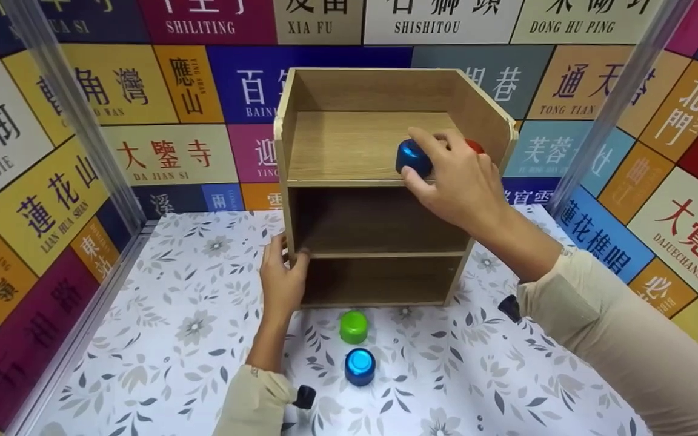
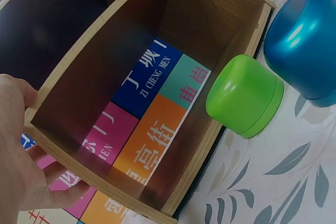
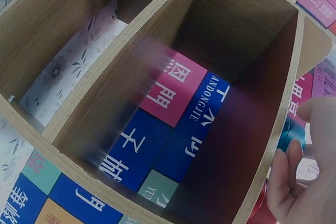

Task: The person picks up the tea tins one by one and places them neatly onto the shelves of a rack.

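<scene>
- At half past one from the middle of the head view, over the top tier of the wooden shelf [image 1: 349, 148], is the upper blue container [image 1: 410, 158]. The right hand [image 1: 461, 175] grasps it, thumb on the near side, fingers on the far side; I cannot tell whether its base touches the board.
- At two o'clock, just beside the right hand, a red object [image 1: 475, 146] shows; the hand hides most of it.
- At eight o'clock, the left hand [image 1: 282, 275] grips the shelf's left side panel, its thumb at the front edge and its fingers along the outer face.
- At six o'clock, just in front of the shelf, the green container [image 1: 354, 327] stands on the flowered cloth [image 1: 197, 363].
- Farther out at six o'clock, the lower blue container [image 1: 360, 366] stands near the green one, apart from it.
- At four and seven o'clock, beige sleeves [image 1: 628, 345] cover the forearms.
- At twelve o'clock, coloured wall panels [image 1: 325, 54] bear lettering.
</scene>
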`<state>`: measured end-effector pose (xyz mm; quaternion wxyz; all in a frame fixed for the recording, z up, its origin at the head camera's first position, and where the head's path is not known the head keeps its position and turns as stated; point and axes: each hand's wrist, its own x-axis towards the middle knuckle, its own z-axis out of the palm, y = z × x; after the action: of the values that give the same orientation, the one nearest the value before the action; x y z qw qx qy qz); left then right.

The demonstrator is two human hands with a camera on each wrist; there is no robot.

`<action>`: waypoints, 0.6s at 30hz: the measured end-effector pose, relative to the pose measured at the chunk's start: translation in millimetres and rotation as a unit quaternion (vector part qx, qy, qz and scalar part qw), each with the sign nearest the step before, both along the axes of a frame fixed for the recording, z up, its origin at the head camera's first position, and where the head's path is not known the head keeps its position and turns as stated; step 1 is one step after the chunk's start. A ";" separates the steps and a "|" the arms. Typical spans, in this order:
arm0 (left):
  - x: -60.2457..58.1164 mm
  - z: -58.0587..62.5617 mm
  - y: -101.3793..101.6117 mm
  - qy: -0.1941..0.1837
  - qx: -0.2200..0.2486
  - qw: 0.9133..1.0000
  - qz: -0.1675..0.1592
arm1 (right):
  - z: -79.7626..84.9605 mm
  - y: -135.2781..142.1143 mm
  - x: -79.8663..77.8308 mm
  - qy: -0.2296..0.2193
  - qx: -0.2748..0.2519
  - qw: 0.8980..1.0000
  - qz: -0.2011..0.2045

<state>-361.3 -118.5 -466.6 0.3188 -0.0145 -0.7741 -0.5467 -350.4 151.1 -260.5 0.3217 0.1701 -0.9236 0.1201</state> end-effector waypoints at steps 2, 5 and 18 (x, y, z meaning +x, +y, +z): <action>-0.3 0.3 0.1 -0.004 0.001 1.000 0.001 | -0.5 1.4 4.4 0.037 -0.006 0.999 0.008; -0.7 0.1 -0.2 -0.003 0.004 1.000 0.004 | -4.8 3.0 12.5 0.093 -0.009 0.995 0.022; -2.5 0.3 -4.0 -0.003 0.003 1.000 -0.013 | -78.8 8.6 44.8 0.119 0.054 0.988 0.084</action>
<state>-363.9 -122.4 -466.3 0.3096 -0.0217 -0.7732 -0.5530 -305.6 159.7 -339.2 0.4089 0.2770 -0.8663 0.0751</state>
